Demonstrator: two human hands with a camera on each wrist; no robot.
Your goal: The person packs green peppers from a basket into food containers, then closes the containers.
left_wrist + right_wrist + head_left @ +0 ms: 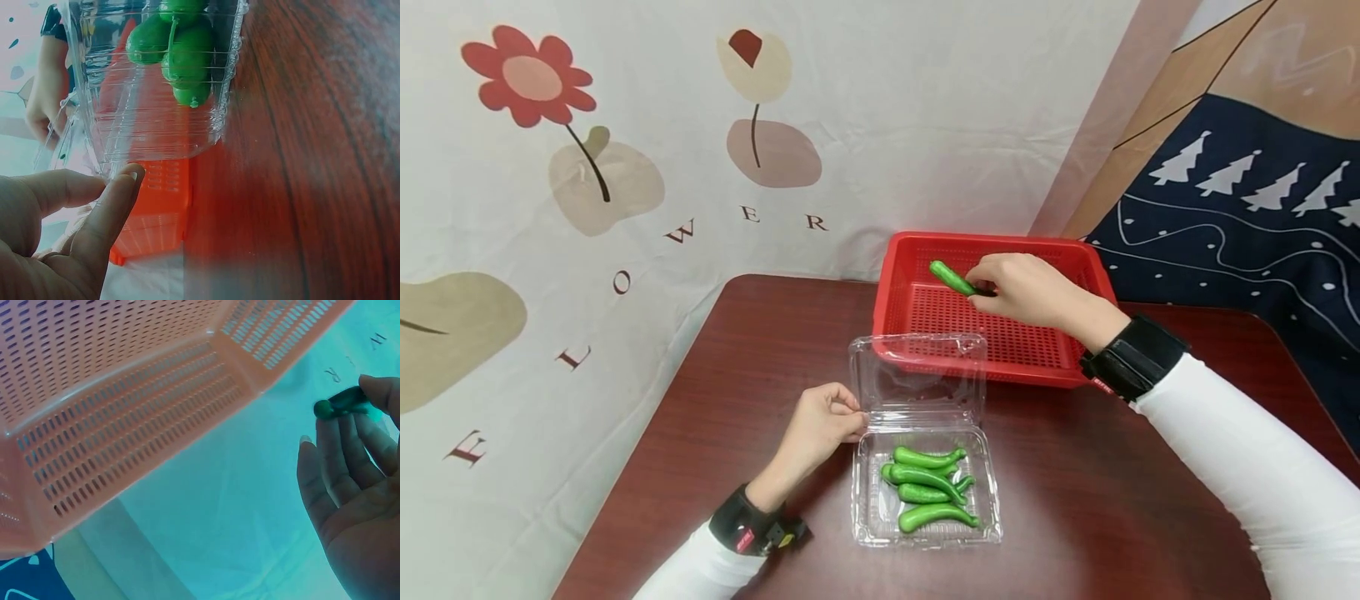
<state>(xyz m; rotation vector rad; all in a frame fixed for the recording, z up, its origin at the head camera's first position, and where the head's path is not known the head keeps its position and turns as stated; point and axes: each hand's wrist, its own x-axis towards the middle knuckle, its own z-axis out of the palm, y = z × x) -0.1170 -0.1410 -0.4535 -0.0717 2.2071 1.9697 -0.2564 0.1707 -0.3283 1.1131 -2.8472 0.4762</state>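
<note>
Peppers moved: I'm seeing one green pepper being pinched by my right hand over the red basket.
Peppers left: I'm counting about four peppers lying in the clear box.
Left hand: fingertips are gripping the box's open lid.

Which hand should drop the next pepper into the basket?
Right. The right hand already pinches a green pepper over the red basket; the left hand is holding the clamshell lid.

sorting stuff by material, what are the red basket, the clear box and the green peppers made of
Red basket: rigid moulded plastic, matt, perforated with slots. Clear box: thin transparent plastic, glossy, ribbed walls, hinged lid. Green peppers: likely plastic or rubber replicas, uniformly shiny and smooth, though real ones cannot be ruled out.
</note>
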